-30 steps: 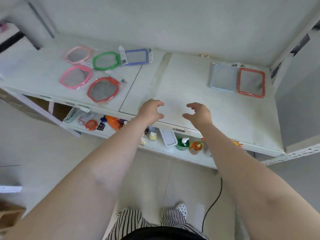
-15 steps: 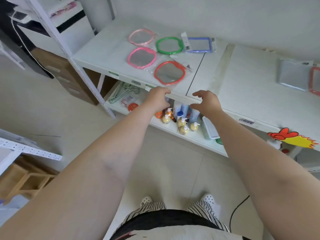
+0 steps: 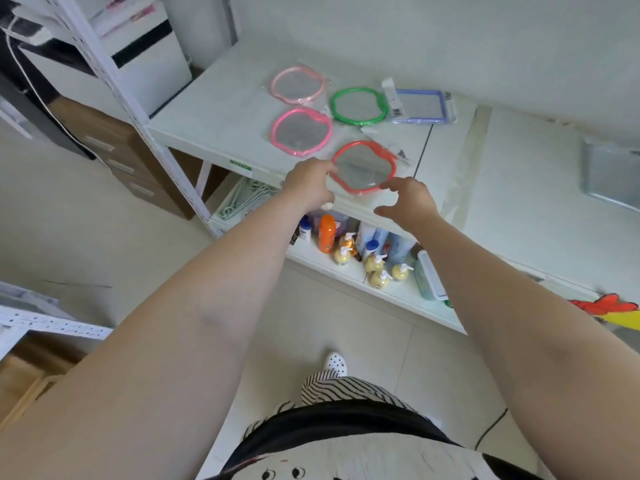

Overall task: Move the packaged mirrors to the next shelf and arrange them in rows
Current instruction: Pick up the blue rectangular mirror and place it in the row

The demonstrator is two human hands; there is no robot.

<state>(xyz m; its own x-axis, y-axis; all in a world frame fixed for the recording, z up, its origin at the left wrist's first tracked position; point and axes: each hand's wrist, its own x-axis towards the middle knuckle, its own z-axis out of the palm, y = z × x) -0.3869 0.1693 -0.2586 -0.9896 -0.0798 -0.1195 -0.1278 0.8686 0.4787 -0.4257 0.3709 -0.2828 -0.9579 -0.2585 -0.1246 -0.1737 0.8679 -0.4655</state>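
Red-framed packaged mirror (image 3: pixel 363 167) lies flat at the front edge of the left shelf (image 3: pixel 214 123); left hand (image 3: pixel 309 183) is at its left rim with fingers curled, can't tell if it's actually gripping, while right hand (image 3: pixel 408 199) sits at the near-right rim, fingers spread, holding nothing. Behind it: bright pink mirror (image 3: pixel 300 131), pale pink mirror (image 3: pixel 298 84), green mirror (image 3: pixel 358 105), blue rectangular mirror (image 3: pixel 420 106). Grey mirror (image 3: pixel 611 174) lies well apart on the right shelf (image 3: pixel 526 174); bottles (image 3: pixel 375 263) crowd the tier below.

An orange bottle (image 3: pixel 327 233) stands on the lower shelf (image 3: pixel 391 289), with yellow pump bottles (image 3: pixel 375 268) just right of it and pale green hangers (image 3: pixel 242 200) well to its left.
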